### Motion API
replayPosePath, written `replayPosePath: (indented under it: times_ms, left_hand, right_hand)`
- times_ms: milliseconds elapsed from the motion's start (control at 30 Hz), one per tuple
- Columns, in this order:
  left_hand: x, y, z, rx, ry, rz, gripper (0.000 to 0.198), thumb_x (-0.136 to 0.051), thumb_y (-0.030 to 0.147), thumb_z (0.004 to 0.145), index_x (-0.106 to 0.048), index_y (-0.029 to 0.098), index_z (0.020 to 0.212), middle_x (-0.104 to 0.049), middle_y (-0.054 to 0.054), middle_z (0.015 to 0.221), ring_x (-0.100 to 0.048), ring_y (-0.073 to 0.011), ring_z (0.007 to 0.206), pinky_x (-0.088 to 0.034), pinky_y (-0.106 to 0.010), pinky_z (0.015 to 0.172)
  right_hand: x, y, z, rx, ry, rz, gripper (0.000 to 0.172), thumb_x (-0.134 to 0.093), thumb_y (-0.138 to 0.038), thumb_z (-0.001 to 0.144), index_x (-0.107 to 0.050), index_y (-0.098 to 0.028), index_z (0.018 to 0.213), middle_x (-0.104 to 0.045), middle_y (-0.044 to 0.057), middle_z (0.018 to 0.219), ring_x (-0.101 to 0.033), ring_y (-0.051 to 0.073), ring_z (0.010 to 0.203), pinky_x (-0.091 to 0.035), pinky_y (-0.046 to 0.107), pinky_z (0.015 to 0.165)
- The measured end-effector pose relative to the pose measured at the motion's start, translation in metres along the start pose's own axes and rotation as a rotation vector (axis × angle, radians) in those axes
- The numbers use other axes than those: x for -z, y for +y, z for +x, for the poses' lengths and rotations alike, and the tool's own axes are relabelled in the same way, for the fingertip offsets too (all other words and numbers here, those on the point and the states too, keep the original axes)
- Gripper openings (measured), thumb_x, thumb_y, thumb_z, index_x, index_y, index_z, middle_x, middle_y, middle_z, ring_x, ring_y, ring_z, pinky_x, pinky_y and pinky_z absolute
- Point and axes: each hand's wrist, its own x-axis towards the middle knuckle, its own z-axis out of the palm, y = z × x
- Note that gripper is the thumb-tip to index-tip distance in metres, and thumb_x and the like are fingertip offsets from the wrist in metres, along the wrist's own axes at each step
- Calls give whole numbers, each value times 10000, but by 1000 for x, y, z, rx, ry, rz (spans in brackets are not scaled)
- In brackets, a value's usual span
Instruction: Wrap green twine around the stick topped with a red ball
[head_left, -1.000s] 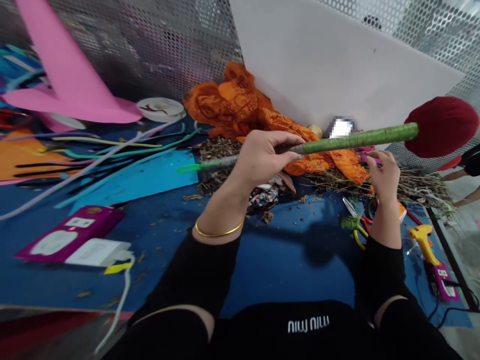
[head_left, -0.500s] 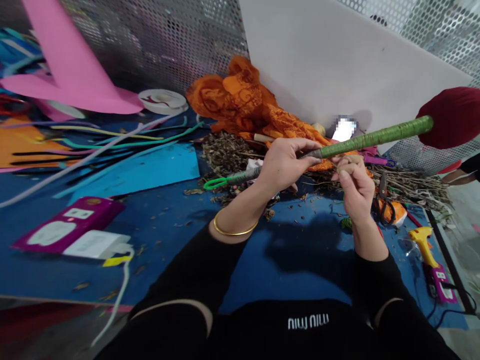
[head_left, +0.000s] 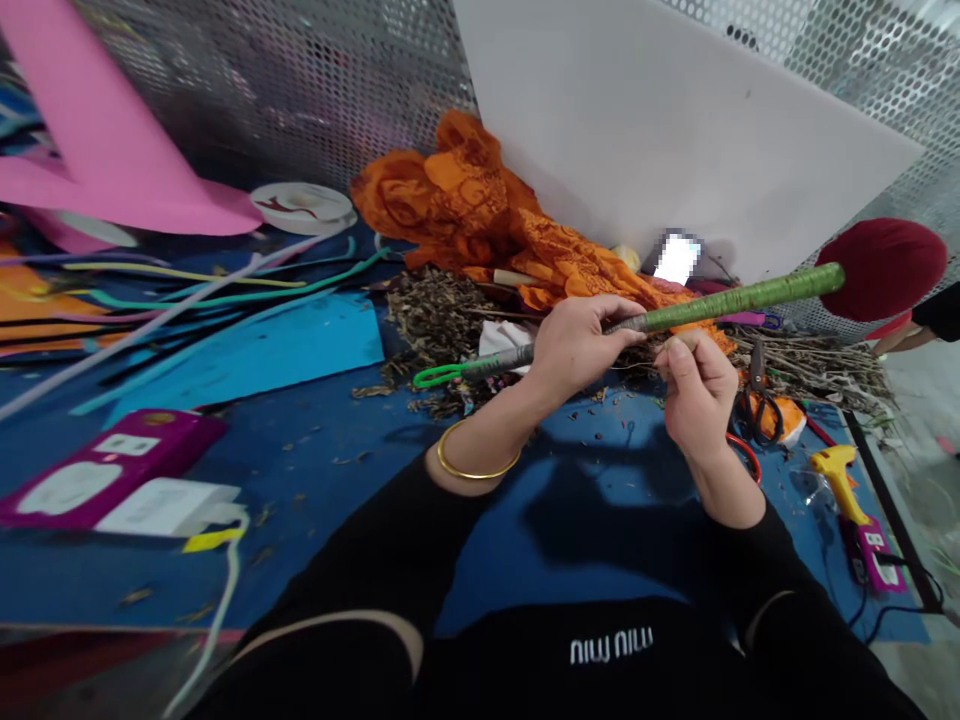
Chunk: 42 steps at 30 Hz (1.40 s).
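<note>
My left hand [head_left: 574, 345] is closed around a long stick [head_left: 739, 300] held aslant above the table. Green wrapping covers its upper part, and a dark red rounded head [head_left: 885, 268] tops the far right end. Below the green, the shaft is grey, ending at the left in a bright green loop [head_left: 439, 375]. Just under the stick, my right hand [head_left: 697, 385] is closed in a pinch, apart from the shaft. Something thin seems to show at its fingertips, too fine to name. A gold bangle [head_left: 476, 460] circles my left wrist.
Dried plant bits [head_left: 435, 320] and orange cloth [head_left: 465, 210] lie behind my hands. Scissors [head_left: 759, 390], a yellow glue gun [head_left: 840, 470] and a lit phone [head_left: 677, 258] are at the right. At the left are a purple power strip [head_left: 161, 450] and blue sheet [head_left: 300, 340].
The stick's red head has dipped lower and the stick lies flatter. My right hand has shifted slightly left and down. The whole view has slid a little.
</note>
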Motion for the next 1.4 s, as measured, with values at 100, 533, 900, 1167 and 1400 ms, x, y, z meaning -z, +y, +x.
replayPosePath:
  times_ms: [100, 533, 900, 1167, 1400]
  left_hand:
    - [-3, 0, -2, 12, 1, 27, 241, -728, 251, 824, -843, 237, 1036, -848, -23, 1019, -780, -230, 890, -614, -271, 685]
    - [1, 4, -1, -2, 34, 281, 228, -723, 303, 874, -836, 282, 1071, -847, 6, 981, -777, -244, 959, -557, -298, 747]
    - [-5, 5, -1, -5, -71, 475, 255, -714, 286, 906, -829, 283, 1133, -841, -26, 1150, -767, -295, 1093, -560, -376, 893]
    - [-7, 9, -4, -26, -132, 491, 285, -713, 272, 925, -812, 277, 1193, -828, -27, 1213, -760, -292, 1163, -552, -368, 929]
    - [-11, 7, -8, -95, -173, 572, 273, -681, 240, 908, -817, 271, 1143, -841, -48, 1121, -776, -306, 1102, -538, -357, 835]
  right_hand:
    - [-2, -9, -8, 62, 23, -104, 356, -626, -476, 1009, -633, -238, 744, -590, -17, 701, -501, 128, 643, -447, 304, 648]
    - [11, -14, 8, 220, 79, -170, 281, -609, -425, 1023, -684, -274, 798, -655, 3, 697, -675, 200, 822, -561, 379, 845]
    - [29, -15, 13, 193, -35, -253, 195, -642, -337, 1021, -765, -283, 880, -752, -7, 756, -699, 156, 724, -555, 308, 737]
    - [24, 3, 22, 138, -78, 20, 155, -646, -391, 1024, -728, -291, 939, -726, -23, 767, -716, 146, 756, -602, 321, 822]
    - [27, 14, 27, 124, -114, -48, 206, -580, -413, 1055, -693, -268, 965, -752, 0, 893, -743, 152, 894, -597, 316, 874]
